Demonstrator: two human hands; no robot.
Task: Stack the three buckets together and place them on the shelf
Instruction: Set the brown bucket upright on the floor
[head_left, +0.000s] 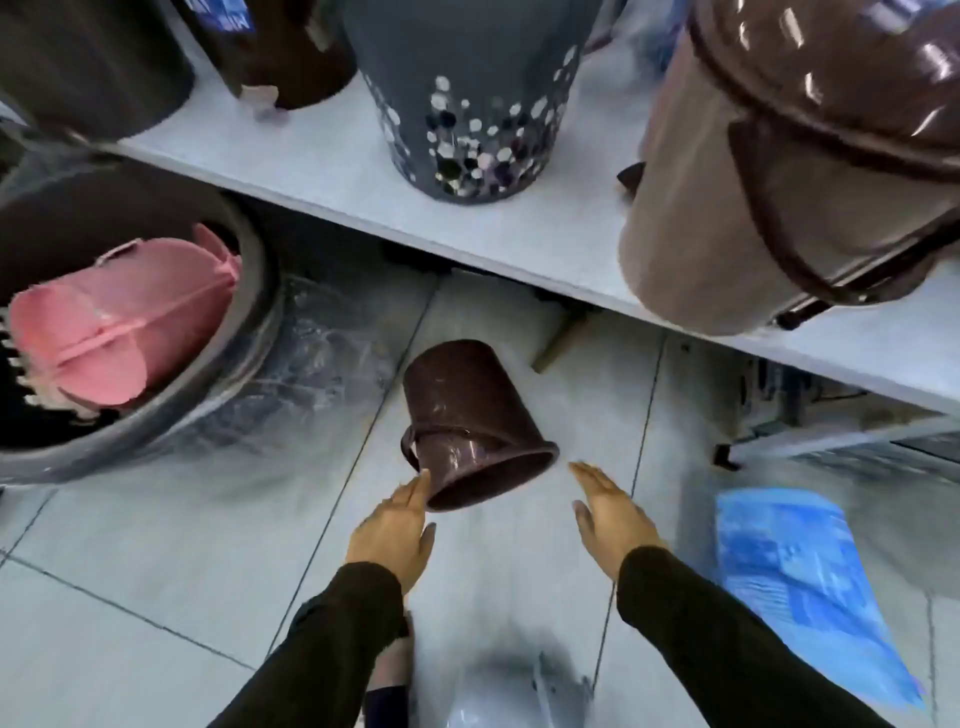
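Brown bucket (470, 421) (tipped over) between flat, spread hands.

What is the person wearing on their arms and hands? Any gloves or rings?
Both arms are covered by long, plain dark sleeves, black or very dark brown, that end at the wrists. The left hand and the right hand are bare: no gloves. No rings, watch or bracelet show, though the picture is a bit blurry for small things.

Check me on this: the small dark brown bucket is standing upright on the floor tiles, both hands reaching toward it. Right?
Not quite. The head view shows the small dark brown bucket lying tipped over on the floor tiles, its open mouth toward the person. The left hand and right hand do reach toward it.
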